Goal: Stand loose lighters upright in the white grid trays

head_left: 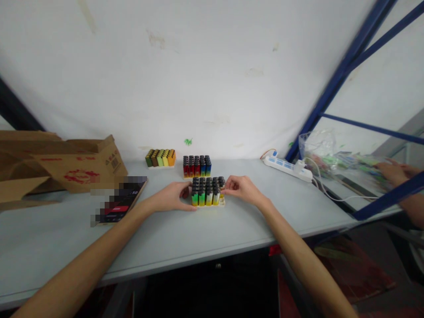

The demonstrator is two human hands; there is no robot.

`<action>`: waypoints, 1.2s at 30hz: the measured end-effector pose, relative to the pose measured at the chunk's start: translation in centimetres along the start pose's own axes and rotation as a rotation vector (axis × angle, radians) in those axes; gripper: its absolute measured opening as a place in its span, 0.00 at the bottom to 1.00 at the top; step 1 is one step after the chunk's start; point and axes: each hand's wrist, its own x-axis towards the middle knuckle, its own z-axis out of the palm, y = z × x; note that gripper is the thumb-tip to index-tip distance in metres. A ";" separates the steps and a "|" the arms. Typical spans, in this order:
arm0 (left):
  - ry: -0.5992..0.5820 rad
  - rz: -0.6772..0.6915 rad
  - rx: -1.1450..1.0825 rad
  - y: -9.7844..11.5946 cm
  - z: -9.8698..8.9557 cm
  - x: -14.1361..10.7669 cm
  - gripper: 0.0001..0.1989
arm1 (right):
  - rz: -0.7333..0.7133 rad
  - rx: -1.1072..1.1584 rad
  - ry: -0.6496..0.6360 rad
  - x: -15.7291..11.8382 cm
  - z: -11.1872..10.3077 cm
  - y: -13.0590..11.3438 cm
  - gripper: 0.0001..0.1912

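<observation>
- Lighters (209, 195), black tops, green & white bodies, upright in pale tray (221, 203), mid-table (248, 227); front slot at R end bare.
- L hand (169, 197): thumb & fingers part-open round tray's L end, thumb by front corner; can't tell how firm.
- R hand (244, 189): thumb & index nearly together at rear R lighters; can't tell if one's held.
- Behind: red/blue lighter set (197, 168); further L, green-to-orange set (160, 159).
- Phone (123, 199) L, power strip (286, 168) R.

":50" on screen (123, 201), barcode (115, 164) on carton (79, 154)
</observation>
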 end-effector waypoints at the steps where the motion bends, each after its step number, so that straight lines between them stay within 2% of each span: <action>1: 0.004 -0.002 0.000 0.0 0.0 0.0 0.31 | 0.001 -0.003 -0.001 0.0 -0.4 0.3 0.21; 3: 0.008 -0.005 0.000 -0.1 0.0 0.0 0.30 | 0.027 -0.058 0.069 -0.2 -1.3 1.5 0.20; 6: 0.005 -0.003 0.002 -0.3 0.1 0.0 0.31 | 0.133 -0.285 0.296 -0.3 -2.2 4.1 0.17; 7: 0.001 0.000 0.003 -0.3 0.1 0.0 0.32 | 0.165 -0.358 0.330 -0.4 -2.3 5.0 0.17; 8: -0.002 0.004 0.007 -0.3 0.1 0.0 0.32 | 0.190 -0.410 0.319 -0.4 -2.3 5.7 0.18; 10: -0.006 0.007 0.017 -0.3 0.1 0.0 0.32 | 0.208 -0.455 0.218 -0.5 -2.1 6.7 0.19; 13: 0.000 0.004 0.021 -0.3 0.0 0.0 0.32 | 0.135 -0.465 0.104 -0.4 -1.7 6.8 0.12; 16: -0.001 0.004 0.020 -0.3 0.0 0.0 0.31 | 0.061 -0.379 0.160 -0.1 -1.6 5.8 0.15; 19: -0.008 0.006 0.009 -0.3 0.1 0.0 0.31 | 0.109 -0.169 0.221 0.1 -1.4 4.6 0.22; 21: -0.004 0.008 -0.004 -0.4 0.1 0.0 0.31 | 0.123 -0.106 0.271 0.1 -1.3 3.9 0.25; 28: 0.006 0.015 0.009 -0.6 0.2 0.0 0.31 | 0.123 -0.132 0.509 0.2 -1.6 3.5 0.18; 33: 0.008 -0.012 -0.008 -0.4 0.3 0.0 0.32 | 0.076 0.008 0.491 0.4 -1.4 4.0 0.25; 36: 0.013 -0.017 -0.009 -0.2 0.2 0.0 0.32 | 0.075 0.154 0.403 0.5 -1.0 4.0 0.24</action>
